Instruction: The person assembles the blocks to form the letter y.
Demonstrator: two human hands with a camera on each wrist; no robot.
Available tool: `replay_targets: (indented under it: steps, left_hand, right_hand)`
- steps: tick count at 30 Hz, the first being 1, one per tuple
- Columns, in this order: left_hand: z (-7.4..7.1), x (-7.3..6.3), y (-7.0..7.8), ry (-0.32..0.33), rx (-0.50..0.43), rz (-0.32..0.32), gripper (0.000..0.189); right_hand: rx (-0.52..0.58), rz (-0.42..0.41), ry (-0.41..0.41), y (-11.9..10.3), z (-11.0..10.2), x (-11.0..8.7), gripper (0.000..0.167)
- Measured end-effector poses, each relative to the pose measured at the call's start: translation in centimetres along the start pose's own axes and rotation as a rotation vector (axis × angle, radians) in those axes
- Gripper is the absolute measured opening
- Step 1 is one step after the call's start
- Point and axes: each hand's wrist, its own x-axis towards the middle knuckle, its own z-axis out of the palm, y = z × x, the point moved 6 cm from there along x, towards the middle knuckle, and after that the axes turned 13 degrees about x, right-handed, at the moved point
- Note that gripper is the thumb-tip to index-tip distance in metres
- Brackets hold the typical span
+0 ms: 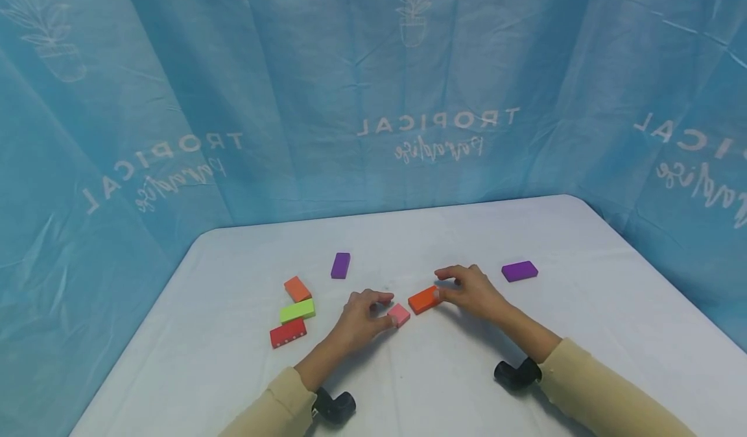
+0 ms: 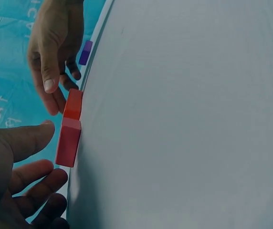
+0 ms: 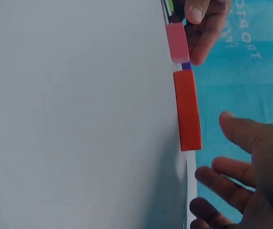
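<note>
Pink block [image 1: 399, 315] lies on the desk [image 1: 432, 391], the left hand [image 1: 360, 321] loosely spread beside it, the right hand [image 1: 471, 291] likewise at the orange block [image 1: 423, 301] just right of it. Both seem placed, slightly apart; five other blocks [image 1: 297, 311] lie untouched to its left and right.

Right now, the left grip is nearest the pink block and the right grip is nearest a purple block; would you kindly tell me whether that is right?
Not quite: the right grip is nearest an orange block, as the head view shows. The left grip is indeed nearest the pink block.
</note>
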Motion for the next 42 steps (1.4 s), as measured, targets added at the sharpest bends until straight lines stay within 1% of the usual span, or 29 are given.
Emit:
replay_targets:
  steps: [9, 18, 25, 29, 38, 42]
  left_hand:
    - [0.1, 0.3, -0.1, -0.024, -0.010, 0.036, 0.041]
    - [0.3, 0.5, -0.2, -0.032, 0.003, 0.056, 0.038]
    - [0.5, 0.5, -0.3, -0.012, 0.008, 0.051, 0.035]
    - [0.5, 0.5, -0.1, 0.001, 0.009, 0.053, 0.033]
    - [0.8, 0.4, 0.2, 0.023, 0.023, 0.058, 0.032]
    - [0.9, 0.4, 0.3, 0.035, 0.031, 0.060, 0.032]
  right_hand:
    - [-0.035, 0.020, 0.015, 0.1, 0.4, 0.0, 0.044]
    - [-0.081, -0.017, 0.015, -0.1, 1.1, -0.2, 0.041]
    - [-0.096, -0.017, 0.022, -0.2, 1.5, -0.2, 0.037]
    - [-0.101, -0.018, 0.020, -0.2, 1.6, -0.1, 0.036]
    - [-0.112, -0.055, 0.009, -0.5, 1.7, 0.1, 0.035]
    - [-0.115, -0.060, 0.002, -0.5, 1.8, 0.4, 0.035]
